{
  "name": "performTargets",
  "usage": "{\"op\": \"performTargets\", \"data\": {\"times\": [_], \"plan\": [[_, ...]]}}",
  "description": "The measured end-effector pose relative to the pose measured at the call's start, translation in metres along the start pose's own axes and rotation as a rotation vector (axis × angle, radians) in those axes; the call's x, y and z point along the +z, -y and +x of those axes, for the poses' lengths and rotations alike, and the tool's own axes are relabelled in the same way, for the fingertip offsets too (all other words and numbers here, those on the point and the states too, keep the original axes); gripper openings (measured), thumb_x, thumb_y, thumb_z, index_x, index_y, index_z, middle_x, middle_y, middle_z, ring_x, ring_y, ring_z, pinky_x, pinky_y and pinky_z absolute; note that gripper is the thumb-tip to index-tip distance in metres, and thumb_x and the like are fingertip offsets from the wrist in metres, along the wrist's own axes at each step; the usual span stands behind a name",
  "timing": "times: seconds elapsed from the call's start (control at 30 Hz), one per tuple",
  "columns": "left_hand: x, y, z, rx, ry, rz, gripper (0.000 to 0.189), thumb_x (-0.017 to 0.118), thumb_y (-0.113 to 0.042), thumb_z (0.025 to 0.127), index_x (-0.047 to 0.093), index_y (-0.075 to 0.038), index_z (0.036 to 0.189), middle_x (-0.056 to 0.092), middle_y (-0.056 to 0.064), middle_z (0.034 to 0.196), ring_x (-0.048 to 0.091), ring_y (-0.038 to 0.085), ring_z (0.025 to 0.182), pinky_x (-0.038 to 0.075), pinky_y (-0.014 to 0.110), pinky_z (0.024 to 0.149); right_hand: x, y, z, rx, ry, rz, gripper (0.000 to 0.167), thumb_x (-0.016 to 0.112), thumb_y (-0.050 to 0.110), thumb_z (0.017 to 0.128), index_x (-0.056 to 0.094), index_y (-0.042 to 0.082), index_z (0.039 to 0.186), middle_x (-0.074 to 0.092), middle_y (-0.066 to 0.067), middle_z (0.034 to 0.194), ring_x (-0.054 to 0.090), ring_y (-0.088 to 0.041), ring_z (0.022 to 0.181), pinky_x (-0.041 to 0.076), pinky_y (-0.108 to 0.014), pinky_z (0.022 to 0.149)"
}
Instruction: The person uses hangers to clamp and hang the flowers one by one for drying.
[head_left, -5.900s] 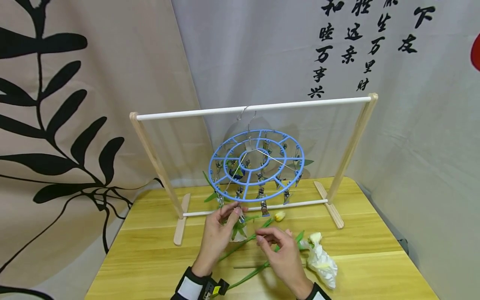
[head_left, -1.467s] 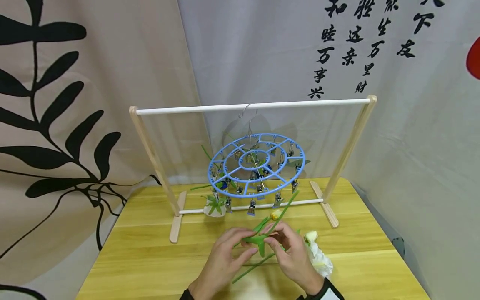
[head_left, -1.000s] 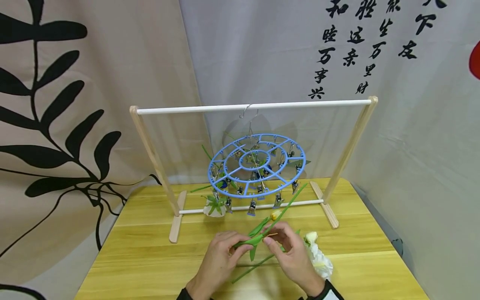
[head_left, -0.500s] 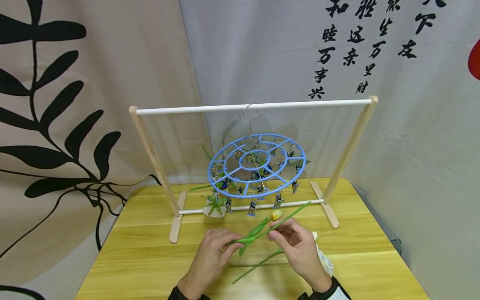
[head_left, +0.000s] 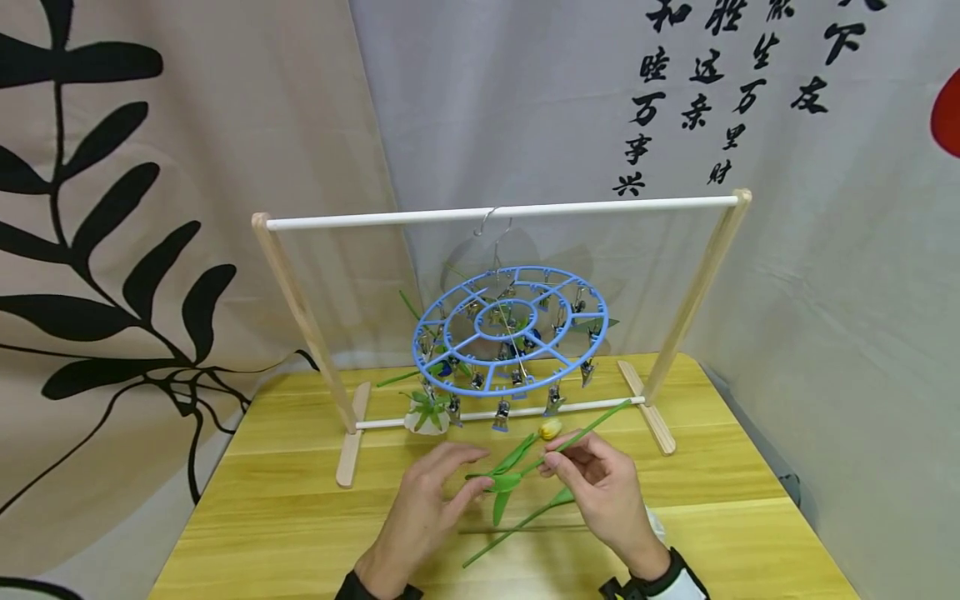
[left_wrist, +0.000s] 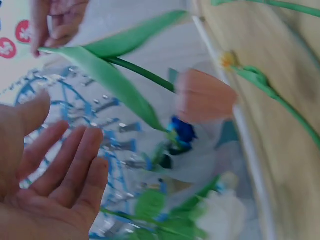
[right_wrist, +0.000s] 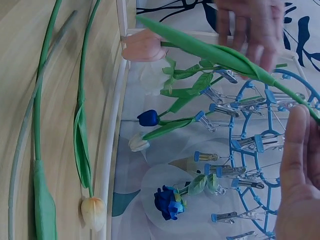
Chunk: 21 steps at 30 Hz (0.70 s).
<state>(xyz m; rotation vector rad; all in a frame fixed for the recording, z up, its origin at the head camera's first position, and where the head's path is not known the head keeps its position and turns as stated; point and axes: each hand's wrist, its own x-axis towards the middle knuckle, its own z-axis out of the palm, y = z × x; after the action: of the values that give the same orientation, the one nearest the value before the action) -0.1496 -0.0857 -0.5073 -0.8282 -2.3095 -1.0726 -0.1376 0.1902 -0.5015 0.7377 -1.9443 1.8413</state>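
Observation:
My right hand [head_left: 611, 500] pinches the green stem of a pink tulip [right_wrist: 144, 46], which is held off the table, bloom pointing away from that hand. Beside its long leaves [head_left: 504, 482], my left hand [head_left: 423, 508] has its fingers spread; the left wrist view shows nothing between them. The tulip's bloom is hidden in the head view. Beyond both hands hangs a round blue clip hanger [head_left: 491, 393] with metal clips. A white flower [head_left: 427, 419] hangs at its front left, and a blue rose [right_wrist: 170, 202] and smaller blooms hang from other clips.
A wooden stand with a white top bar [head_left: 615, 207] carries the hanger. On the table [head_left: 285, 533] lie a yellow tulip [head_left: 551, 429], another green stem [head_left: 517, 529] and a thin greyish stem. A white flower [head_left: 655, 523] is mostly hidden behind my right hand.
The white flower at the hanger's front left is out of my left hand. Both hands were on the tulip; now the left fingers have loosened, and the right has drawn rightward as the stem tipped lower.

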Motion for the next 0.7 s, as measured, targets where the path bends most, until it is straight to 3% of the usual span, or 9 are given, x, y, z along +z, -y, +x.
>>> {"op": "performTargets", "data": {"times": [0.13,0.27,0.47,0.57,0.7], "plan": [[-0.001,-0.014,0.012,-0.01,-0.093,-0.014,0.047,0.093,-0.012,0.099,0.079,-0.009,0.143,0.084,0.007,0.132,0.084,0.023,0.118,0.072,0.042,0.1,-0.003,0.0,0.001,0.005,-0.003,-0.008,0.02,0.069,-0.02,0.106,0.075,-0.007,0.121,0.084,0.001,0.116,0.084,-0.012,0.097,0.072,-0.031,0.084],[0.002,-0.027,0.027,-0.027,-0.144,-0.041,0.051,0.091,-0.01,0.102,0.075,-0.006,0.15,0.084,0.013,0.135,0.084,0.028,0.122,0.072,0.048,0.101,-0.003,0.001,0.002,0.003,-0.002,-0.016,0.019,0.07,-0.019,0.106,0.075,-0.007,0.121,0.083,0.0,0.116,0.084,-0.012,0.097,0.072,-0.03,0.084],[0.008,-0.036,0.048,-0.145,-0.102,-0.13,0.047,0.087,-0.017,0.107,0.074,-0.005,0.151,0.082,0.014,0.145,0.084,0.026,0.125,0.07,0.044,0.107,-0.002,0.001,0.003,-0.006,0.009,-0.017,0.021,0.069,-0.019,0.106,0.076,-0.007,0.121,0.081,-0.02,0.114,0.084,-0.013,0.098,0.072,-0.03,0.085],[0.01,-0.037,0.055,-0.202,-0.085,-0.183,0.044,0.086,-0.019,0.109,0.076,-0.004,0.149,0.083,0.014,0.141,0.085,0.025,0.119,0.071,0.04,0.104,-0.002,0.001,0.004,-0.015,0.013,-0.019,0.021,0.069,-0.02,0.106,0.076,-0.006,0.121,0.082,-0.016,0.115,0.085,-0.015,0.098,0.072,-0.031,0.085],[0.011,-0.038,0.06,-0.222,-0.084,-0.21,0.038,0.084,-0.02,0.11,0.078,-0.002,0.143,0.086,0.013,0.131,0.086,0.026,0.109,0.072,0.037,0.096,-0.001,0.002,0.006,-0.024,0.018,-0.028,0.023,0.069,-0.02,0.106,0.077,-0.003,0.12,0.083,-0.01,0.118,0.085,-0.019,0.098,0.073,-0.032,0.084]]}}
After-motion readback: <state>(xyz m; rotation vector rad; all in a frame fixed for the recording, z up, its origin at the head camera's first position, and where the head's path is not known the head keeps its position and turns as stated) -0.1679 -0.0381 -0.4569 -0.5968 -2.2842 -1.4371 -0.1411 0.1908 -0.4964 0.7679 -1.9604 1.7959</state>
